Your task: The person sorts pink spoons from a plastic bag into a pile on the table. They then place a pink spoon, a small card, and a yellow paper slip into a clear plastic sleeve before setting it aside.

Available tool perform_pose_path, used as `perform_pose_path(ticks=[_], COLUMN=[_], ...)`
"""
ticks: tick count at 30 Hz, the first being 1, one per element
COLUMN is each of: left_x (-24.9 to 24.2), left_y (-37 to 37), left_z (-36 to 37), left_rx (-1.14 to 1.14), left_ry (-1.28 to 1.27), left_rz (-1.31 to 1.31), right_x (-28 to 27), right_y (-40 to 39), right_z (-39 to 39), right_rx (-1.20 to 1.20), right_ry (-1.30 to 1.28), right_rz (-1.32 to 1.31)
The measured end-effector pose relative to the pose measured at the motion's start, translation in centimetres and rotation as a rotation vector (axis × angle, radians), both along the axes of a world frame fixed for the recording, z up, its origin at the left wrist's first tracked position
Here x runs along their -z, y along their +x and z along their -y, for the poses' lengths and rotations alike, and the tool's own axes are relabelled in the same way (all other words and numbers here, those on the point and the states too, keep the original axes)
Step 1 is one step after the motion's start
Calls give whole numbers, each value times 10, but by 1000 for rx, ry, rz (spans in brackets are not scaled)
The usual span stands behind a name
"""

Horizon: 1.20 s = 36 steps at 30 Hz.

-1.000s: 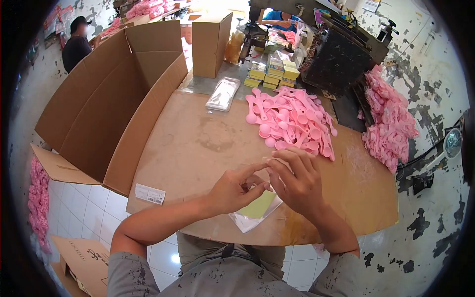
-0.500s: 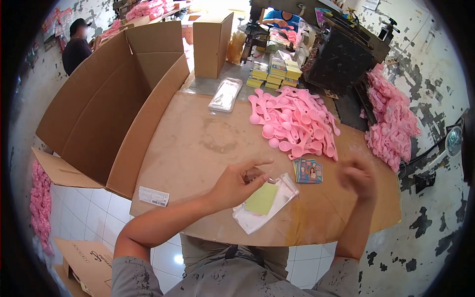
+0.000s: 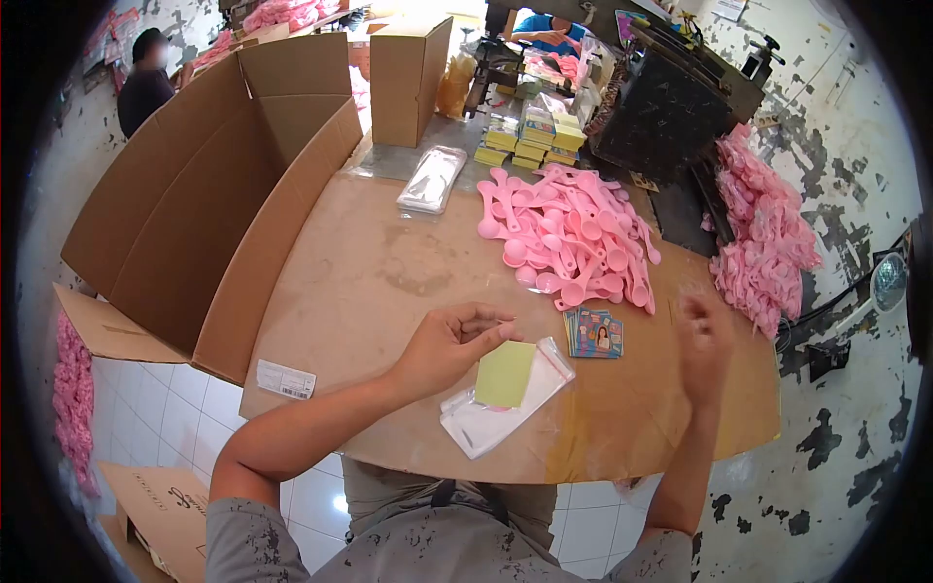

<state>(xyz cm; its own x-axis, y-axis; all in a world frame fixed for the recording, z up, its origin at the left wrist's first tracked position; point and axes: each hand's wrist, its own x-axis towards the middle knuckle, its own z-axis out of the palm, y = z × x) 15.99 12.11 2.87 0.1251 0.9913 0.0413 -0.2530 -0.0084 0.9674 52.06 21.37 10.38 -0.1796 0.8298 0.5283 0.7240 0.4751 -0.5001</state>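
My left hand (image 3: 455, 345) is closed, thumb and forefinger pinched at the upper edge of a light green card (image 3: 504, 375). The card lies over a stack of clear plastic bags (image 3: 476, 432) near the table's front edge, and a bit of pink shows under its lower end. My right hand (image 3: 702, 335) is smeared by motion above the table's right side, apart from my left. Between the hands sits a small pile of printed picture cards (image 3: 597, 335). Beyond it is a heap of pink measuring spoons (image 3: 573, 238).
A large open carton (image 3: 209, 223) stands left of the cardboard-covered table (image 3: 360, 321). Toward the back are a packet of clear bags (image 3: 431, 181), card stacks (image 3: 530, 138) and a dark machine (image 3: 656, 107). Bagged pink items (image 3: 763, 233) hang right. Two people are at work farther back.
My left thumb and forefinger have drawn together, and the green card has risen slightly over the bags. My right hand remains blurred on the right. The whole view has shifted a little.
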Motion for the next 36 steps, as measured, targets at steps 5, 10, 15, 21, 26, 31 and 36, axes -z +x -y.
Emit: perform_pose_path(ticks=[5,10,15,21,26,31,36], left_x=[-2,0,4,11,17,13,12], left_y=[-1,-4,-2,0,-7,-8,-6], left_z=[2,1,0,0,-3,-4,-4], left_rx=[75,38,9,-13,40,79,86], left_ry=[57,20,-13,32,86,31,-17], left_rz=[-41,-75,-74,-109,-190,-4,-57], right_x=[22,50,60,73,75,67,62], right_y=[-109,-133,-129,-120,-112,-109,-113], right_z=[25,12,8,7,1,0,7], right_rx=[-668,-773,-735,-730,-785,-847,-751], right_ry=[-521,-914,-920,-875,-771,-854,-819], right_rz=[-173,-546,-654,-678,-569,-634,-536])
